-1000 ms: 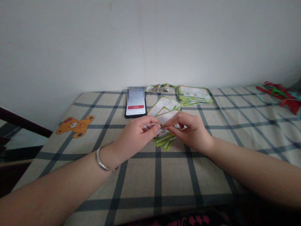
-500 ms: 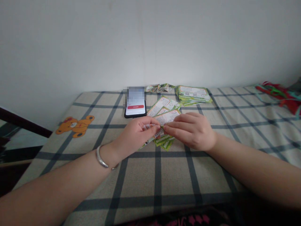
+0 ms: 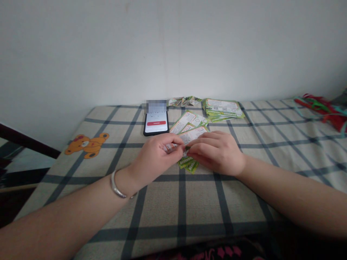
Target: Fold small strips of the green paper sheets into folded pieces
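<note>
My left hand (image 3: 159, 153), with a silver bangle at the wrist, is closed on a printed paper leaflet (image 3: 170, 147), partly hidden by its fingers. From the other side my right hand (image 3: 219, 153) meets it, fingers bent and closed together at the leaflet's edge. The two sets of fingertips nearly touch, and the exact pinch is hard to see. Under and behind both hands, several green-and-white printed leaflets (image 3: 187, 122) lie fanned out on the checked tablecloth (image 3: 162, 209).
A phone (image 3: 156, 124) with a lit screen lies behind my left hand. Folded leaflets (image 3: 184, 101) sit along the wall, beside a stack of flat leaflets (image 3: 223, 107). An orange bear cutout (image 3: 86, 144) is at left; red and green cloth (image 3: 322, 108) lies far right.
The held leaflet has been drawn in or folded smaller between my fingers, so less of it shows below my left hand. My right fingers have curled slightly more.
</note>
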`<state>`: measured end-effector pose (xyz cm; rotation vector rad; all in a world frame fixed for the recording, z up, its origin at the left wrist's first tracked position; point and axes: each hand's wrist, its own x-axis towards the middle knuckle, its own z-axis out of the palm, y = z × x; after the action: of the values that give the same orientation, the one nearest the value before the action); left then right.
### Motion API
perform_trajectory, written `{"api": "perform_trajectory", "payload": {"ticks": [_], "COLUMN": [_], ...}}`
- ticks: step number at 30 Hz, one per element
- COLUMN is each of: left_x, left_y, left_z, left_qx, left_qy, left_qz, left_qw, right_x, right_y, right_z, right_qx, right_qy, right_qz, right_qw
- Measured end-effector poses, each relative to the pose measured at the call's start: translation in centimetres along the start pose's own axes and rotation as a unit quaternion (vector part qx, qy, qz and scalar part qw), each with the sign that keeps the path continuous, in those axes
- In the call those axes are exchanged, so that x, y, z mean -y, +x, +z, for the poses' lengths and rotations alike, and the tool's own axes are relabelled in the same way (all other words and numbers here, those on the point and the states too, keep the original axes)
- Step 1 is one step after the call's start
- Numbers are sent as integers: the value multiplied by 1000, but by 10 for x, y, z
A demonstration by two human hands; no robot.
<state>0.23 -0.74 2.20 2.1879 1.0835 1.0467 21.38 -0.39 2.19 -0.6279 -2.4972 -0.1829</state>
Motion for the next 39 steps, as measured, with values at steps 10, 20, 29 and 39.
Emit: {"api": "perform_trajectory", "payload": {"ticks": [10, 20, 29, 39], "left_x": [-2, 0, -3, 0], "left_y": [0, 0, 1, -1], "left_z": [-1, 2, -1, -1], "left_qx": [-21, -17, -10, -11], "left_qy": [124, 98, 97, 78], "left_qz": [142, 124, 137, 94], "left_qw": [982, 987, 986, 992], "right_x": [8, 15, 14, 6], "right_y": [9, 14, 15, 10], "right_z": [11, 14, 16, 18], "right_qx": [-44, -53, -38, -31], "right_qy": [292, 247, 334, 374], "right_qz": [237, 252, 274, 307], "right_qw": [925, 934, 901, 874]}}
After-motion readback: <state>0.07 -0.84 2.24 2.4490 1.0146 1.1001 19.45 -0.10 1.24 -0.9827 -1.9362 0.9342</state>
